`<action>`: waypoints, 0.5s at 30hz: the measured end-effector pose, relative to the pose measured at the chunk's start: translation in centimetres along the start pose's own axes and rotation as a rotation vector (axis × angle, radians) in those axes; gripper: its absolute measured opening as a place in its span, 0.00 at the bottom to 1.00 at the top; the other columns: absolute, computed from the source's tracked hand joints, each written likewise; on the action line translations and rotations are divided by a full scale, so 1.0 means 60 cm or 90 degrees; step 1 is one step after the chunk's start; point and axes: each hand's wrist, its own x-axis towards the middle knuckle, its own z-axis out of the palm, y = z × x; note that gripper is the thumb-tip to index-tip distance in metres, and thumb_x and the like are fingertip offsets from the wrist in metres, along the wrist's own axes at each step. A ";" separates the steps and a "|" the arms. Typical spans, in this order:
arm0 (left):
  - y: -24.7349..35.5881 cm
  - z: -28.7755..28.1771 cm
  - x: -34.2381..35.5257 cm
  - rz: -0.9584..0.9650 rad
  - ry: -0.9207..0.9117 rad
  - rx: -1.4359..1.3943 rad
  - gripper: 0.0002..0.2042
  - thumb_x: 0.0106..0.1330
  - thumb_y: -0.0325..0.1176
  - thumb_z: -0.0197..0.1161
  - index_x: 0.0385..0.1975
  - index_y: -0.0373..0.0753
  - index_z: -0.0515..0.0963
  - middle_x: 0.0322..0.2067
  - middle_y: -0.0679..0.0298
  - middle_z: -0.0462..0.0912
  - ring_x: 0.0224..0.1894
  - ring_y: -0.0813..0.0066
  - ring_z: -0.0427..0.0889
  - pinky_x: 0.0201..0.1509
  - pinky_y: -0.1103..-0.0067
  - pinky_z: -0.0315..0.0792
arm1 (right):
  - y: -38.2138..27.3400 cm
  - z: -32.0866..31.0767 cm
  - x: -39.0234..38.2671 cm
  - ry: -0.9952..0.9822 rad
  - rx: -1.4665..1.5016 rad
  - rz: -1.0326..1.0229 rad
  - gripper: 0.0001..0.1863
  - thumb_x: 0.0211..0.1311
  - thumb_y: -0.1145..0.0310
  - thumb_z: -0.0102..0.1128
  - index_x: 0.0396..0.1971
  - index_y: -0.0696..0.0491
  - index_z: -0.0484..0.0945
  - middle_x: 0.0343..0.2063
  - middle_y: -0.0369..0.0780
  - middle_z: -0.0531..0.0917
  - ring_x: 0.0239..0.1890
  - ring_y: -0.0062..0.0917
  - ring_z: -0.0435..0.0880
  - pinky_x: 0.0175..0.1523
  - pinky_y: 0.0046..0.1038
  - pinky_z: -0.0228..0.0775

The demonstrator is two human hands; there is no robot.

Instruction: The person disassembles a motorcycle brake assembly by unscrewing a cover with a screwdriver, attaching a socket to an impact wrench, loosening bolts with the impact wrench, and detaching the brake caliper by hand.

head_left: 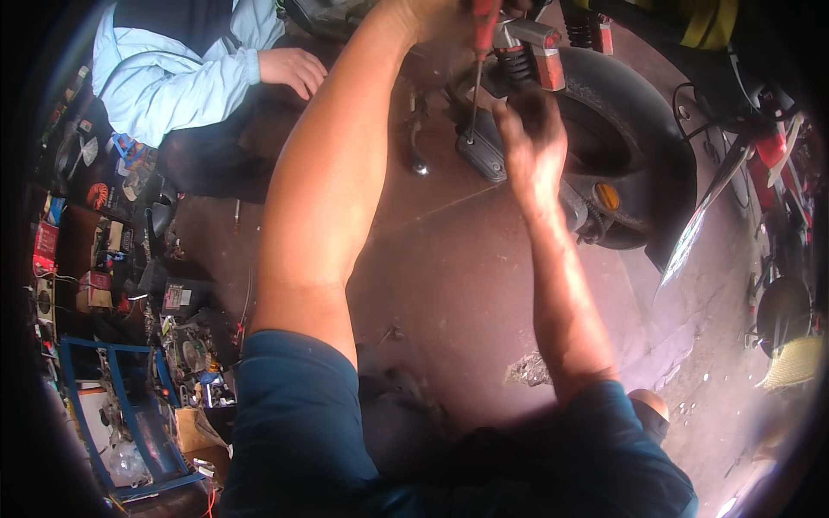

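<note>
My left hand (432, 17) is at the top edge, closed on the red handle of a screwdriver (484, 26); its fingers are partly out of view. The long shaft runs down to a dark oblong part (482, 151) at the scooter's rear wheel. My right hand (534, 142) is just right of that part, below the shock absorber (518, 67), with its fingers raised and apart, somewhat blurred, holding nothing that I can make out. The black tire (648, 155) curves behind it, and an orange cap (607, 195) sits lower on the scooter.
A co-worker in a light blue sleeve (186, 91) rests a hand (294, 67) at the upper left. Shelves of parts and boxes (95, 289) line the left, with a blue metal frame (112, 345) below. More red and black scooter parts (773, 151) stand at the right.
</note>
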 end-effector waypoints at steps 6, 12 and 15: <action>-0.016 0.019 0.038 0.065 -0.057 0.032 0.06 0.57 0.30 0.57 0.28 0.35 0.77 0.21 0.63 0.79 0.21 0.75 0.76 0.24 0.82 0.70 | -0.108 0.026 0.123 -0.235 0.240 0.121 0.15 0.54 0.69 0.63 0.41 0.56 0.73 0.31 0.38 0.79 0.31 0.23 0.79 0.32 0.22 0.72; -0.006 0.070 0.054 0.247 0.193 0.414 0.09 0.57 0.33 0.58 0.30 0.33 0.78 0.26 0.54 0.80 0.30 0.61 0.80 0.34 0.70 0.75 | 0.059 0.091 0.202 0.156 -0.329 -0.285 0.06 0.63 0.69 0.51 0.31 0.49 0.78 0.26 0.34 0.78 0.29 0.21 0.77 0.28 0.23 0.68; -0.016 0.093 0.030 0.307 0.360 0.472 0.11 0.57 0.33 0.58 0.33 0.32 0.77 0.30 0.48 0.81 0.34 0.54 0.82 0.39 0.65 0.75 | 0.103 0.103 0.205 0.197 -0.520 -0.352 0.08 0.63 0.64 0.51 0.35 0.49 0.78 0.28 0.33 0.78 0.31 0.23 0.78 0.33 0.26 0.70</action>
